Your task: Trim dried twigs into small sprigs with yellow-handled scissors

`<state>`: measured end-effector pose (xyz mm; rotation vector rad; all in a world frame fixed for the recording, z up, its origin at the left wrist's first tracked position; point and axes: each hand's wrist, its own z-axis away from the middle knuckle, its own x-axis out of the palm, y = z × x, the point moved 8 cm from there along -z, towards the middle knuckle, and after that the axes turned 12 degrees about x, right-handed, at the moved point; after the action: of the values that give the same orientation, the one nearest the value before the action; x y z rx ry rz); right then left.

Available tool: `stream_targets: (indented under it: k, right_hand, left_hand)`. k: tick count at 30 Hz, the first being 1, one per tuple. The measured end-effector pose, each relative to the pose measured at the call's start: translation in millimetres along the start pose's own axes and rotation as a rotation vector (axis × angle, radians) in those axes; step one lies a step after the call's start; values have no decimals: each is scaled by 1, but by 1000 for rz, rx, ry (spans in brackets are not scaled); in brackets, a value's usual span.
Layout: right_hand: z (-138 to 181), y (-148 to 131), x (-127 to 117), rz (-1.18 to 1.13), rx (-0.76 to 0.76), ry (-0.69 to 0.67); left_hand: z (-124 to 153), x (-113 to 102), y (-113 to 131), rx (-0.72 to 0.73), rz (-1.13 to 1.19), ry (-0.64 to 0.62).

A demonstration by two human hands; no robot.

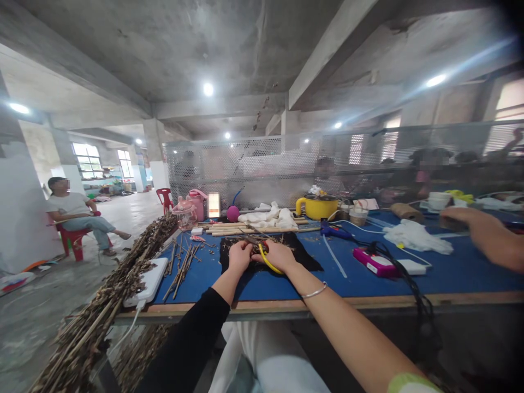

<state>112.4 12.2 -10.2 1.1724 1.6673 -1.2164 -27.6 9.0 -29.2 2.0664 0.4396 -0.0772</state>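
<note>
My right hand point(275, 255) is closed around the yellow handle of a pair of scissors point(272, 264), whose dark blades point up and to the left. Close beside it, my left hand point(240, 255) has its fingers pinched together near the blades; what they hold is too small to make out. Both hands rest over a black cloth point(305, 252) on the blue table point(196, 288). Bits of dry stalk lie on the cloth behind the hands. Left of the cloth are short cut twigs point(182, 271), loose on the table.
A long bundle of dried stalks point(118, 284) leans over the left edge, beside a white power strip point(152, 281). Bamboo sticks, white cloth point(270, 217) and a yellow pot point(321, 208) stand behind. A glue gun point(338, 230) and purple box point(374, 263) lie right. Another person's arm point(491, 237) reaches in.
</note>
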Motion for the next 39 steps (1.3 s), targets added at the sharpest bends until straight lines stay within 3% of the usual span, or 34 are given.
stream_targets:
  k: [6,11,39]
  right_hand:
    - [2,-4,-1,-48,-47,9]
    - [1,-5,-2,-76,-95,45]
    - [-1,1,0,-22,20,-29]
  left_hand:
    - [-2,-1,-1,20,-30,6]
    - [-1,5,-3,-26,94,-8]
    - [-1,1,6,136,-29,-23]
